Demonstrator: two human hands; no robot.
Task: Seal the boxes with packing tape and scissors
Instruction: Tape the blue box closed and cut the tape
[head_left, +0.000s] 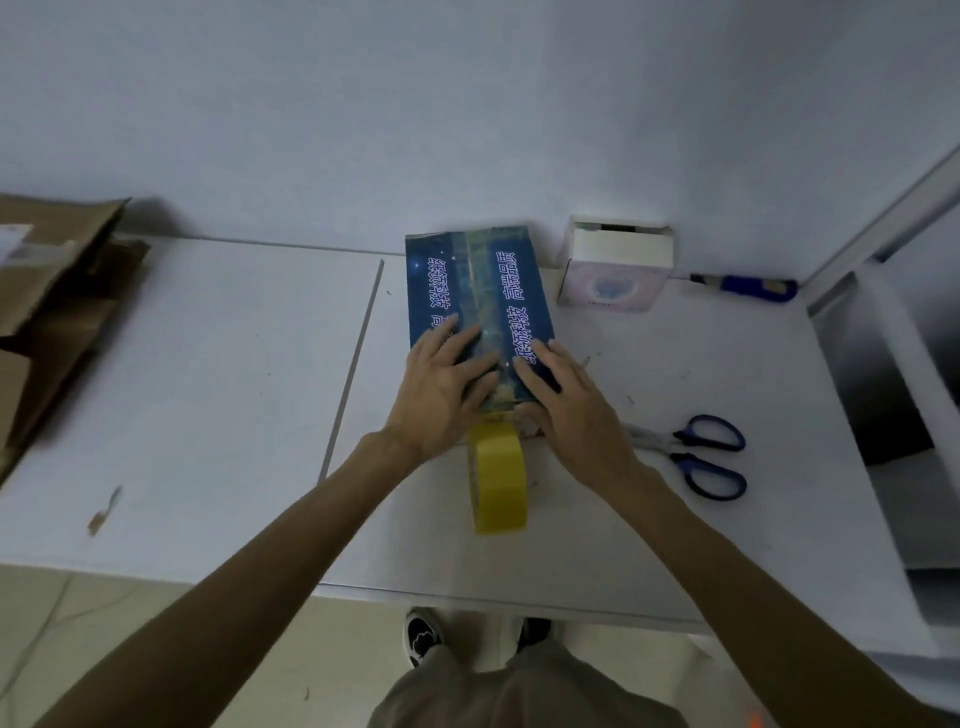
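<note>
Single view: head-worn wide-angle camera, facing forward and steeply down. Set close above the white flat counter; plain pale wall at top, black-and-white shoe at bottom edge.

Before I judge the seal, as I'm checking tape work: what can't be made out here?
Head view:
blue box near end: hidden under left hand and right hand.
scissors blade tips: behind right wrist.
cardboard: cut off by left edge.
</note>
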